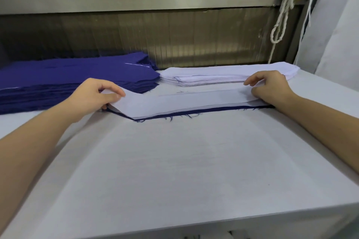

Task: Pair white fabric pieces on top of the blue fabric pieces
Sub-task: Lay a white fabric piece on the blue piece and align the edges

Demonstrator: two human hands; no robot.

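Evidently to match outlines, the left hand (pixel 95 93) and right hand (pixel 270 87) each pinch an end of the white piece (pixel 184 103), holding it taut over the blue piece (pixel 194 112) toward the table's (pixel 174 170) far edge, just in front of both supply stacks.

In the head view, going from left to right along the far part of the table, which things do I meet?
In order: stack of blue fabric → left hand → white piece, lying on a blue piece → right hand. The white stack spans several of these, so it is left out.
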